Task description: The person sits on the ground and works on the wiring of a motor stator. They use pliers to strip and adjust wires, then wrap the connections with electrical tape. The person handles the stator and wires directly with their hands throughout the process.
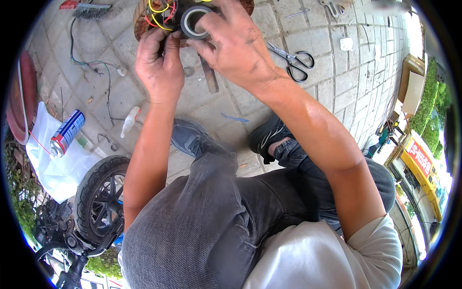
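At the top edge, a round stator-like part with copper windings [141, 18] is cut off by the frame. Yellow wires [156, 24] and red wires loop over its middle. My left hand [160, 65] is at its near side, thumb and fingers pinched together; what lies between the fingertips is hidden. My right hand [236, 50] grips a roll of black tape [185, 24], with a finger in its hole, close above the part. Under my hands a flat bar-shaped piece [210, 79] shows on the paving. Scissors with black handles [287, 56] lie right of my right hand.
On the left are a spray can [67, 132] on a white plastic bag [48, 166], a small clear bottle [129, 123], loose cable [72, 53] and a brush [91, 11]. A tyred wheel [83, 195] stands at lower left. Cardboard [413, 91] is far right.
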Action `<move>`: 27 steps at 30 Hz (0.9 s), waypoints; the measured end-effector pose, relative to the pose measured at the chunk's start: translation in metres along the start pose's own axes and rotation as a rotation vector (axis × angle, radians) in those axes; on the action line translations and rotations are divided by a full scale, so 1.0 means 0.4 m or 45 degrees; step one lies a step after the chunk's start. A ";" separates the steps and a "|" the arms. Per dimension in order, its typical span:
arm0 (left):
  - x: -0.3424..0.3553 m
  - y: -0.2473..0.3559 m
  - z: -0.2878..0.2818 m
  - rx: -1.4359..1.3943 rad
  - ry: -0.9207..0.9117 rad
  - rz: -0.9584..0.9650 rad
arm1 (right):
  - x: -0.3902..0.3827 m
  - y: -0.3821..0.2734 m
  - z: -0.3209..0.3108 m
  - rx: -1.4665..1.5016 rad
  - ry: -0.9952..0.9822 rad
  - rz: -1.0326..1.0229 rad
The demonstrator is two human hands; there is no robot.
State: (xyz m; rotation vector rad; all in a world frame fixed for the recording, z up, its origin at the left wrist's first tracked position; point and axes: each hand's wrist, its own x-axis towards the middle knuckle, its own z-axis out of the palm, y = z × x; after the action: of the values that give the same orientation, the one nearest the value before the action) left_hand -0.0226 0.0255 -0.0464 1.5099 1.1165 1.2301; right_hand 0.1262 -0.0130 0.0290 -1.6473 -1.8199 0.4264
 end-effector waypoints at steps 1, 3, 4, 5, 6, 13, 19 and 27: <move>0.000 -0.004 0.001 0.008 0.011 0.026 | -0.001 -0.002 0.002 -0.007 -0.001 0.016; -0.002 -0.006 0.003 0.004 0.021 0.029 | -0.004 -0.004 0.008 -0.023 -0.003 0.049; -0.003 -0.004 0.004 -0.009 0.021 0.006 | -0.004 -0.002 0.010 -0.030 0.025 0.026; -0.004 -0.003 0.005 -0.022 0.020 -0.016 | -0.002 0.003 0.012 -0.037 0.053 0.004; -0.005 -0.007 0.002 -0.041 0.027 -0.054 | -0.002 0.006 0.014 -0.042 0.080 -0.019; 0.000 -0.014 -0.008 -0.066 0.024 -0.091 | 0.003 0.004 0.005 0.015 0.000 0.028; 0.008 -0.010 -0.026 0.176 -0.050 0.109 | -0.014 0.009 0.012 -0.038 0.083 0.003; 0.021 0.037 -0.026 0.404 -0.138 0.244 | -0.029 0.002 0.021 -0.049 0.161 0.071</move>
State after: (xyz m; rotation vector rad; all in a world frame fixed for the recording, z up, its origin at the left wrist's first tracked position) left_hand -0.0302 0.0310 -0.0288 1.9373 1.1552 1.1181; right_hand 0.1213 -0.0229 0.0195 -1.7149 -1.7027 0.3055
